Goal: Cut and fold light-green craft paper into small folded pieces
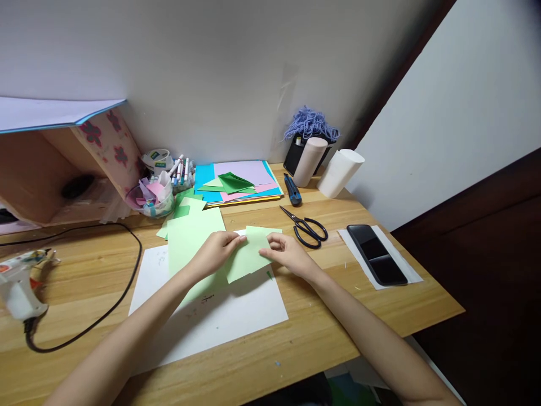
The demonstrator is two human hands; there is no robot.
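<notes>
Softly pale green paper (253, 252), matte, straight-edged

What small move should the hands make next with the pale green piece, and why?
Probably align its edges: the left hand and right hand both hold the pale green piece, and its lower edge appears slightly stepped, suggesting layers that don't quite match.

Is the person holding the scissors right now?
No, the scissors lie on the table while the left hand and right hand hold pale green paper.
</notes>
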